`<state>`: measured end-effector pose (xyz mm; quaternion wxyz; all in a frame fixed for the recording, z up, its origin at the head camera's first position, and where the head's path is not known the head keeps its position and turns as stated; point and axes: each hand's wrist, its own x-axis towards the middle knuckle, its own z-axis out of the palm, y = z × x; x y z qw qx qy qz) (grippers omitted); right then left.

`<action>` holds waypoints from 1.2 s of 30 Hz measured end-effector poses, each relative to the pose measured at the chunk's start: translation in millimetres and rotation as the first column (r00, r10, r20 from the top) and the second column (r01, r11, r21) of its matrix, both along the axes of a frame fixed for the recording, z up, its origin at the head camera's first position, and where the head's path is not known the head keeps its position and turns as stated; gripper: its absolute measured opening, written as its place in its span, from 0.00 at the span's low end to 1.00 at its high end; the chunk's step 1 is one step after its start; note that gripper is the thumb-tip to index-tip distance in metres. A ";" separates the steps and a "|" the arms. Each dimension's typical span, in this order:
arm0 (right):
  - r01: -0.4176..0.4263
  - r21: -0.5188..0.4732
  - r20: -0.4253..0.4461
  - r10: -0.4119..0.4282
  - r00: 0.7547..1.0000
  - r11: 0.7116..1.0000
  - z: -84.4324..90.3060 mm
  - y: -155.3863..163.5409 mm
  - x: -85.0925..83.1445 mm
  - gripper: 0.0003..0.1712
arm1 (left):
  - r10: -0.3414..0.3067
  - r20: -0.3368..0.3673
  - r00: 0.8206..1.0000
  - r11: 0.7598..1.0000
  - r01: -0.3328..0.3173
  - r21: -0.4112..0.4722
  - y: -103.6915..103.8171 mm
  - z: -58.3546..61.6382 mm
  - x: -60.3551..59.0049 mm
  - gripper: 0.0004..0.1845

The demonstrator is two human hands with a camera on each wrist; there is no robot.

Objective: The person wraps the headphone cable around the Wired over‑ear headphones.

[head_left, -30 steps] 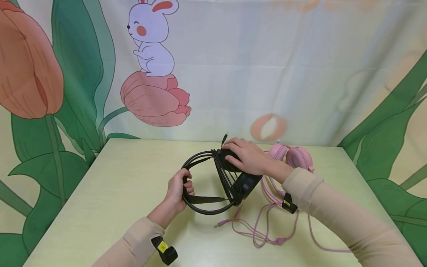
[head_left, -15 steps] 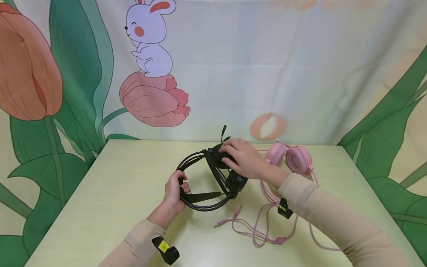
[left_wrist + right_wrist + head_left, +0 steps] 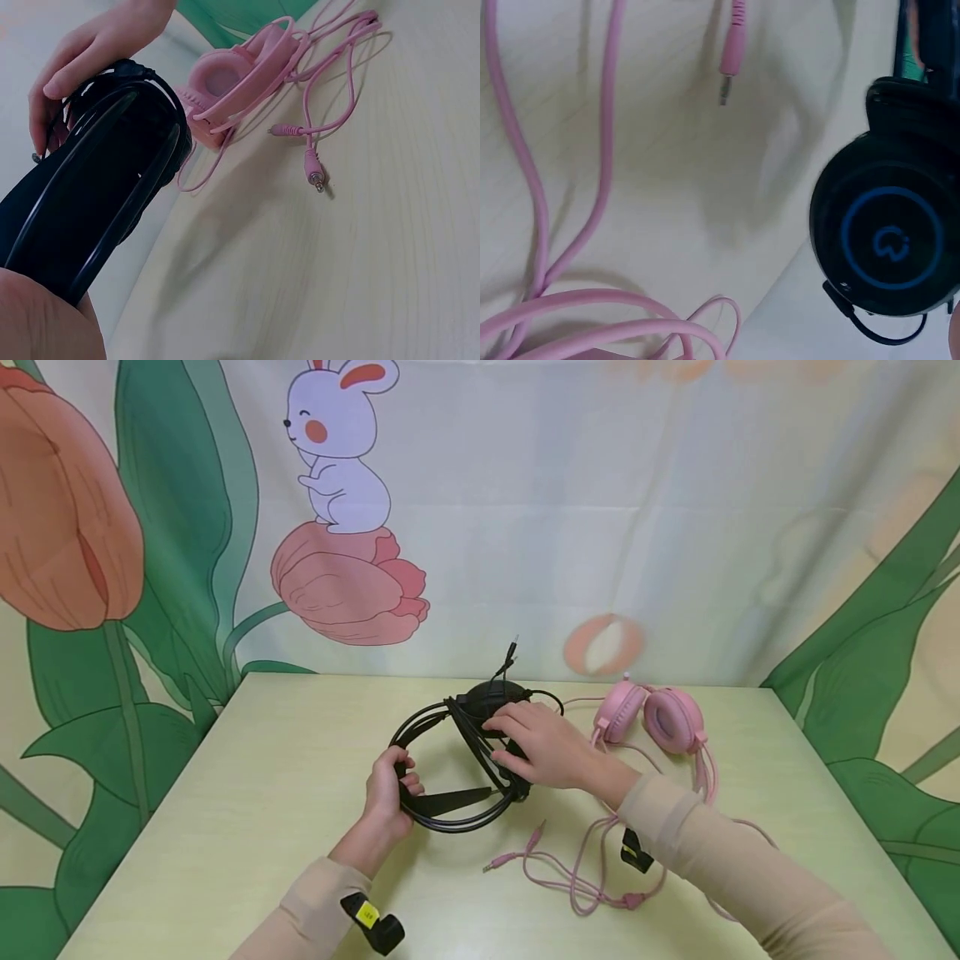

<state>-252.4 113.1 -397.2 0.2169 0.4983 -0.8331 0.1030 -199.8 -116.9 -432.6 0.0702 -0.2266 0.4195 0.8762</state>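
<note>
A pair of black headphones (image 3: 448, 800) is held up over the table, its black cable wound in loops around the headband and across the ear cups. My left hand (image 3: 386, 793) grips the headband and the loops at the left end. At the other end my right hand (image 3: 546, 745) reaches over the ear cups, thumb and fingers apart, fingertips against the black parts. The cable's black plugs (image 3: 512, 653) stick up behind the far ear cup (image 3: 491, 696). In the right wrist view one ear cup (image 3: 891, 225) shows a blue ring and logo.
Pink headphones (image 3: 675, 720) lie at the back right of the table (image 3: 285, 760). Their pink cable (image 3: 581, 877) spreads toward the front, with two plugs (image 3: 501, 862) near the middle. A printed curtain (image 3: 525, 510) hangs behind the table.
The black headphones and my left hand have shifted left. My right hand has slid off the top of the far ear cup toward the nearer side, exposing that cup and the plugs more.
</note>
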 end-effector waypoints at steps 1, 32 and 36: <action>-0.012 0.011 -0.009 0.012 1.000 1.000 -1.1 -0.1 1.3 0.21 | -0.003 -0.001 1.000 1.000 0.003 -0.001 0.0 0.0 0.2 0.06; -0.172 -0.024 -0.137 0.167 0.976 0.985 -16.5 3.0 3.8 0.25 | -0.082 -0.042 0.996 0.995 0.084 0.050 -2.1 -4.5 4.0 0.07; -0.207 0.010 -0.147 0.206 0.967 0.978 -18.6 5.5 4.9 0.32 | -0.090 -0.044 0.995 0.994 0.092 0.054 -2.0 -4.8 4.6 0.07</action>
